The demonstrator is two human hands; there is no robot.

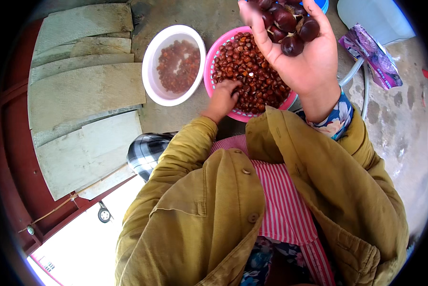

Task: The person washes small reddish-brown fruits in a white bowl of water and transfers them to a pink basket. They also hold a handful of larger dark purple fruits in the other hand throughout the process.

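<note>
Several large dark-brown chestnuts (286,20) lie in my right hand (314,68), which is raised palm up with its fingers curled around them. The upper part of this hand is cut off by the top edge of the view. Below it stands a pink plastic basket (209,59) full of shiny brown chestnuts (249,75), partly covered by my right hand. At the basket's near left side, my left hand (224,97) reaches over the rim with its fingertips among the nuts. Whether those fingers grip any nut is hidden.
A white basin (150,68) of cloudy water with submerged chestnuts (180,68) stands left of the basket. Overlapping pale boards (85,93) lean on a red metal panel (19,143). To the right are a purple printed package (375,57), a hose (366,93) and a translucent container (375,19).
</note>
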